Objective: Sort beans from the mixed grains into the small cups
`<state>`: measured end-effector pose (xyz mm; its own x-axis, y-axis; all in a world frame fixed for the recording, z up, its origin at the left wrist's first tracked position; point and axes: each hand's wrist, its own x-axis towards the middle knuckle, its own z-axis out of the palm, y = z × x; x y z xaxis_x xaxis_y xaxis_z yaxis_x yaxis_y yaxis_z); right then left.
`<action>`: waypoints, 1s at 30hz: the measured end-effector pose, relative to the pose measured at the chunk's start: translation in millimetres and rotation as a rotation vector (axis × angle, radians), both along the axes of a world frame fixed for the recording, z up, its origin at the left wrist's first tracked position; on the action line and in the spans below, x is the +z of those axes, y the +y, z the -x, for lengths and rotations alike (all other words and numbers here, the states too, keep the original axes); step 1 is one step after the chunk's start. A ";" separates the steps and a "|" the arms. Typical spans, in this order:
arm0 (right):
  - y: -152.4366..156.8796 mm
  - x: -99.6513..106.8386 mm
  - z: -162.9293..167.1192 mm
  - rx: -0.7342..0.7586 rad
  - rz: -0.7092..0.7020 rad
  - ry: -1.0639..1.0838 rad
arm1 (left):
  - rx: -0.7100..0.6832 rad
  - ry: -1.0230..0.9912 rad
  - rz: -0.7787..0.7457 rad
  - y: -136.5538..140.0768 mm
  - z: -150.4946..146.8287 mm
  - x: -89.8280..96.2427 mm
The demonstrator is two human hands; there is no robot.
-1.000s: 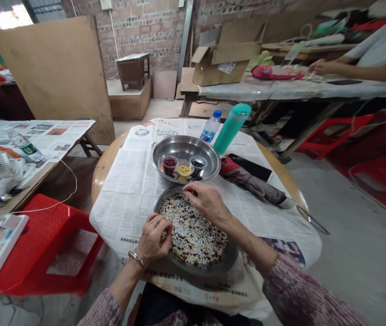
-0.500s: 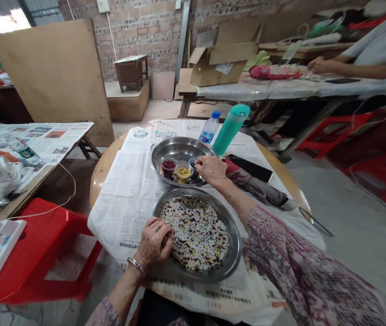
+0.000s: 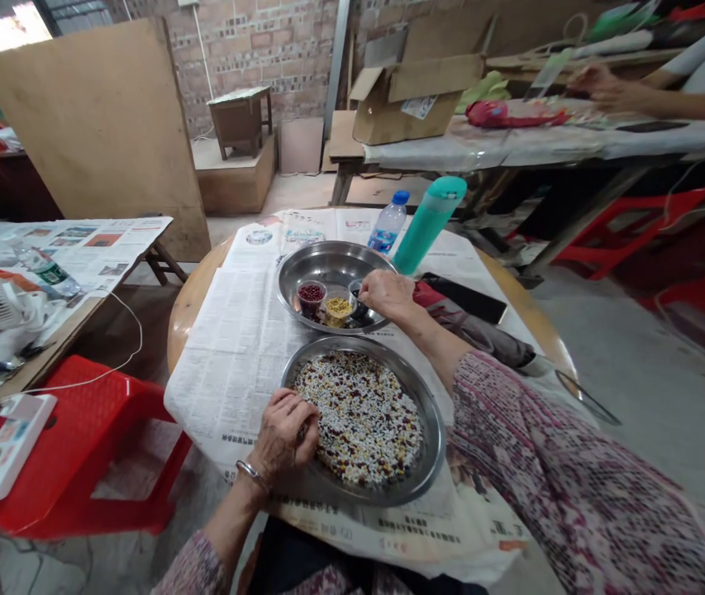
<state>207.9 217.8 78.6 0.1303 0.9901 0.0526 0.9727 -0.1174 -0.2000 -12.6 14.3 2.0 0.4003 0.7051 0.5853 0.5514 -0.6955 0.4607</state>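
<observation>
Now right hand (image 3: 389, 295) has stayed pinched over the dark-bean cup (image 3: 357, 291) at centre frame; left hand (image 3: 283, 434), curled, unmoved, rests on the mixed-bean tray (image 3: 431, 413).

open newspaper (image 3: 234, 330) lies left of both metal pans, unobstructed. the near pan (image 3: 432, 446) almost touches the far pan (image 3: 333, 260), leaving a narrow gap. behind the far pan stand a water bottle (image 3: 388, 223) and a teal flask (image 3: 430, 223); to its right a folded umbrella (image 3: 482, 335) and a dark phone (image 3: 469, 299) block the way.
</observation>
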 end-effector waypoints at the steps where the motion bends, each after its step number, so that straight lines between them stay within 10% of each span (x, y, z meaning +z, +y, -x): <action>1: -0.7 0.7 0.1 0.002 -0.007 0.004 | -0.002 0.003 0.001 0.1 0.1 -0.4; 8: -56.9 1.4 -0.5 0.115 -0.241 0.178 | 0.015 0.004 0.009 -0.6 0.7 -2.5; 16: -195.4 -50.1 26.4 0.927 0.069 0.165 | 0.011 0.003 0.035 -2.4 1.0 1.6; 26: -142.1 -69.2 12.8 0.417 -0.197 -0.005 | 0.035 0.002 0.037 -4.8 0.8 0.4; 30: -160.8 -65.0 28.6 0.606 -0.113 0.114 | 0.042 0.004 0.036 -4.7 1.0 -0.7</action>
